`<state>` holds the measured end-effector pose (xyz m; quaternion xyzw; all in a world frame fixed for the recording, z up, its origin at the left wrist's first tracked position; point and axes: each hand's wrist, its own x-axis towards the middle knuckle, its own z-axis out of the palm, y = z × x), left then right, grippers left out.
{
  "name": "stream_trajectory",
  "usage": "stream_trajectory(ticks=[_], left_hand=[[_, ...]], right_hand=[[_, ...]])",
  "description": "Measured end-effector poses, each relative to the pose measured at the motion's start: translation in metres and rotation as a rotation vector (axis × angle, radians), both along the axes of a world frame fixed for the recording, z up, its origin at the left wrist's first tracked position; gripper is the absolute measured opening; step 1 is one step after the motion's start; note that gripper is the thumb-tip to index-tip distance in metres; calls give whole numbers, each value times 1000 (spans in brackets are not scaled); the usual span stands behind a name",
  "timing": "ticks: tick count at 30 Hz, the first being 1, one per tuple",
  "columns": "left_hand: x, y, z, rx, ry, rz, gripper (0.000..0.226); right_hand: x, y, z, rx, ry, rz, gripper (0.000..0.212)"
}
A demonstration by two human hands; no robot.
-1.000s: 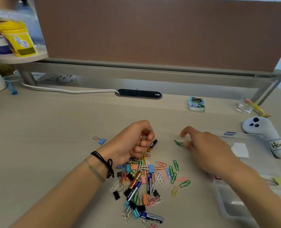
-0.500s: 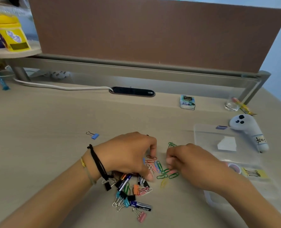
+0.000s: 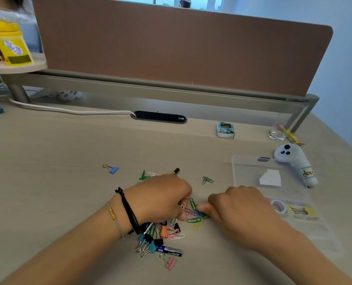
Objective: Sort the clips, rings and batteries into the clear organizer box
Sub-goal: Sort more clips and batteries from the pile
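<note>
Clear organizer box [image 3: 253, 169]: on the bench [image 3: 47, 171], right of my hands, lid open; a tape ring [image 3: 279, 206] and yellow binder clip [image 3: 302, 211] lie in its near compartments. Pile of clips and batteries [image 3: 162, 239]: centre, near side. My left hand [image 3: 160, 200]: fingers curled down onto paper clips [image 3: 193, 212], pinching some. My right hand [image 3: 239, 206]: curled, thumb and fingers pinching green clips. Blue binder clip [image 3: 113, 170]: apart, far left.
</note>
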<state>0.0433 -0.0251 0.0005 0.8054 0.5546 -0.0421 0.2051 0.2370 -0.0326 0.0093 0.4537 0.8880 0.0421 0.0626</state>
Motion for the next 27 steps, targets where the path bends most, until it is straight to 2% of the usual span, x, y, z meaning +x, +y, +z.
stream_trajectory(ticks=[4, 8, 10, 12, 14, 16, 18, 21, 24, 27], left_hand=[[-2, 1, 2, -19, 36, -21, 21], [-11, 6, 10, -77, -102, 17, 18], [-16, 9, 13, -190, -299, 36, 23], [-20, 12, 13, -438, -657, 71, 27], [-26, 16, 6, -616, -957, 93, 26], [-30, 20, -3, -710, -1148, 119, 26], [-33, 23, -8, -797, -1295, 153, 26], [-36, 26, -13, -852, -1470, 160, 22], [-44, 28, -16, -850, -1661, 181, 22], [-53, 31, -16, -790, -1827, 208, 27]], right_hand=[[4, 3, -1, -44, 31, 17, 42], [7, 2, -2, -82, 49, 28, 34], [7, 0, -4, -45, 9, 82, 31], [2, -2, -8, 18, -45, 145, 25], [-2, -4, -11, 134, -116, 239, 29], [-5, -4, -9, 214, -207, 253, 38], [-7, -3, -11, 256, -232, 270, 38], [-6, 0, -14, 282, -251, 307, 34], [-6, 2, -16, 318, -181, 343, 13], [-6, 5, -15, 279, -158, 335, 12]])
